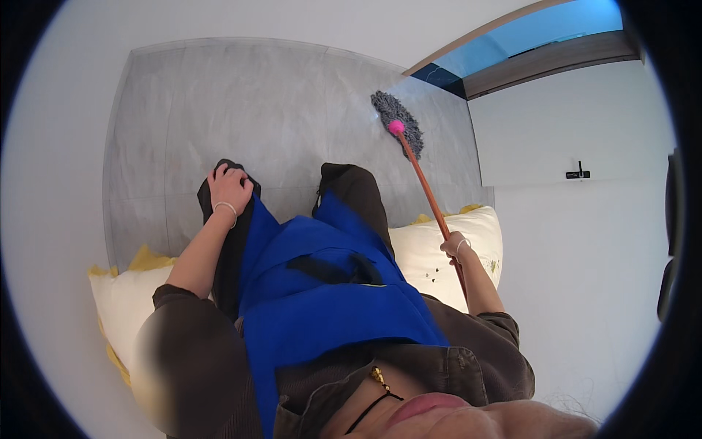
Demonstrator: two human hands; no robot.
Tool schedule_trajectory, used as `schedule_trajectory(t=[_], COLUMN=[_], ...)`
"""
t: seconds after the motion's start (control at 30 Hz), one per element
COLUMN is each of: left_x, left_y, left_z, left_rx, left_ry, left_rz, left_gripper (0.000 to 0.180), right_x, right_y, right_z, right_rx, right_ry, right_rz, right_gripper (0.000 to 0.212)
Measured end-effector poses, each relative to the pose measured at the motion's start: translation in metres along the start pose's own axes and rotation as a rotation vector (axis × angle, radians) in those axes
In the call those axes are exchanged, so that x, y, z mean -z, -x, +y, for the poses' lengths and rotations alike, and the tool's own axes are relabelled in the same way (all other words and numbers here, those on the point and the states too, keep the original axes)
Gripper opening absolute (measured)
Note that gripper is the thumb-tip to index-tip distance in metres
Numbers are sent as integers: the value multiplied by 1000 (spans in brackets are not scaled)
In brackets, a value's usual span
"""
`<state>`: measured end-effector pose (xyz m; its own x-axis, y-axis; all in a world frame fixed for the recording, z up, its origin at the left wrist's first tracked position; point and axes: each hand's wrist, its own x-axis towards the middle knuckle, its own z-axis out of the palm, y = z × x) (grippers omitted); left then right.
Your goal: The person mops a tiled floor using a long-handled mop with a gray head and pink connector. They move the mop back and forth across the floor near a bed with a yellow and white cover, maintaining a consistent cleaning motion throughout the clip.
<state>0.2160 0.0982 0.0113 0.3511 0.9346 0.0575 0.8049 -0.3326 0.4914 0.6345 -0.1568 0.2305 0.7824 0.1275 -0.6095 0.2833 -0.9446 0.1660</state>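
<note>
In my right hand (456, 245) is the brown handle of a mop (424, 179), with the fingers wrapped round it. The handle slants away from me to a pink joint, and the fluffy grey mop head (386, 104) lies on the floor ahead and to the right. My left hand (230, 186) rests palm down over my left knee, its fingers spread on the dark trousers (353, 186). It holds nothing. Across my lap lies a blue apron (329, 314), with a black strap over its middle.
Cream cushions with yellow trim lie at both sides, one cushion (124, 293) on the left and another cushion (468, 234) on the right. Grey tiled floor (241, 110) stretches ahead between white walls. At the far right is a white door with a black handle (578, 174).
</note>
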Motion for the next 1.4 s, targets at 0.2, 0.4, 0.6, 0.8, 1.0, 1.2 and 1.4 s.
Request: schedule_trajectory(t=[0.2, 0.4, 0.6, 0.8, 1.0, 1.2, 1.4], left_x=[-6, 2, 6, -1, 0, 2, 2], left_y=[0, -1, -3, -4, -4, 0, 15], left_z=[2, 8, 7, -1, -1, -5, -24], left_rx=[-46, -42, -31, -6, -7, 34, 223], left_ry=[70, 80, 102, 181, 196, 175, 549], left_rz=[39, 45, 45, 74, 103, 103, 166], left_gripper=[16, 15, 16, 17, 15, 14, 13], right_x=[-4, 5, 9, -28, -82, -161, -153], right_y=[46, 82, 106, 97, 80, 94, 59], right_z=[-10, -39, -94, -162, -249, -318, -320], right_rx=[72, 194, 388, 658, 768, 639, 661], right_ry=[121, 218, 382, 567, 281, -317, -404], right_rz=[-29, -52, -68, -47, -273, -916, -952], right_gripper=[26, 26, 29, 34, 21, 11, 16])
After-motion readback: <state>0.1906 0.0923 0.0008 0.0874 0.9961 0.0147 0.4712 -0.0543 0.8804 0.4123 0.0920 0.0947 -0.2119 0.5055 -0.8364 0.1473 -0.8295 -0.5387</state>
